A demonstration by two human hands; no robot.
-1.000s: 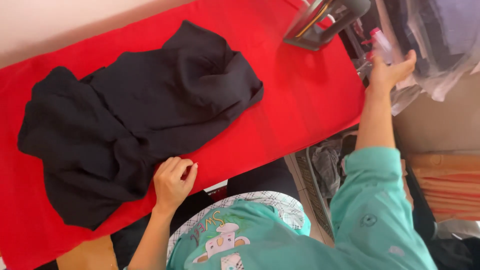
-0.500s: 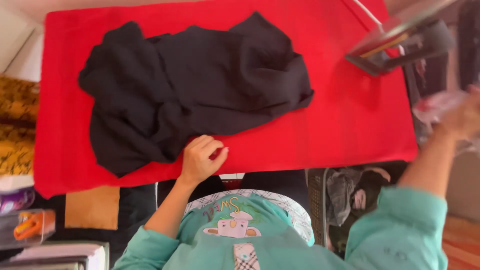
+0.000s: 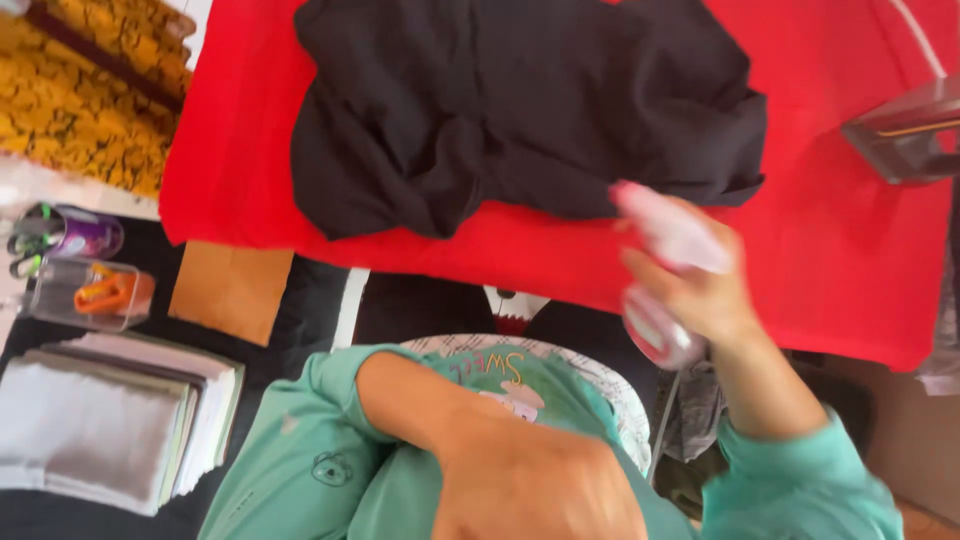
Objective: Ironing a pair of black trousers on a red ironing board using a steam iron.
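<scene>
Fingers of our right hand [image 3: 700, 295] wrap a pale pink spray bottle [image 3: 665, 285], blurred, held over the near edge of the red ironing surface [image 3: 840, 270]. Bottle's top points twd the black garment [image 3: 520, 110], w/ its bottom below the palm. Left hand [image 3: 535, 485] sits low, close to the camera, against our green top [image 3: 300, 470]; it holds nothing we can see, and we can't tell if it's open or curled. Black garment lies crumpled just beyond the right hand, spread across the red surface, well apart from the left hand. Iron [image 3: 905, 135] stands to the right of the right hand, at the frame edge. Left of the left hand: stack of folded cloth [image 3: 100, 425], clear cup w/ orange bits [image 3: 90, 295], purple cup [image 3: 70, 232]. Yellow patterned fabric [image 3: 85, 100] farther out, upper left.
</scene>
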